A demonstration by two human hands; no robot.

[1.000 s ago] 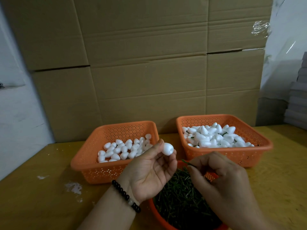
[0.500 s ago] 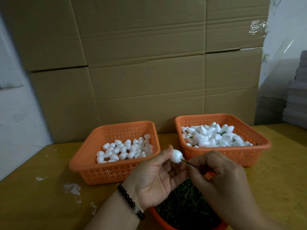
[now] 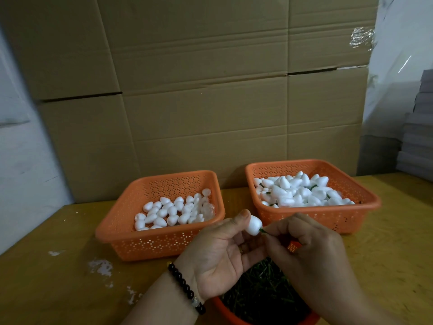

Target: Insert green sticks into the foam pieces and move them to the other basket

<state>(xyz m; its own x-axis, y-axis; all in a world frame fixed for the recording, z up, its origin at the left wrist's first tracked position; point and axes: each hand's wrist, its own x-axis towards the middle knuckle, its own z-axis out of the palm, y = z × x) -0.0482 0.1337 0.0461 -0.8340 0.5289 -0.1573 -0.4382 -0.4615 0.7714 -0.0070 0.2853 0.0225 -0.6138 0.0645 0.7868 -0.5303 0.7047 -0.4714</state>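
Foam piece (image 3: 253, 227) pinched in the left hand (image 3: 220, 259) — right hand (image 3: 307, 252) grips a stick (image 3: 263, 231) entering it. Basket at 1 o'clock (image 3: 365, 195) holds many finished; basket at 11 (image 3: 121, 226) still holds plenty.

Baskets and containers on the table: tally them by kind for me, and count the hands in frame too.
Rectangular orange baskets: 2, the left basket and the right basket
Round orange bowl of green sticks: 1
Hands: 2, the left hand and the right hand
Total: 5
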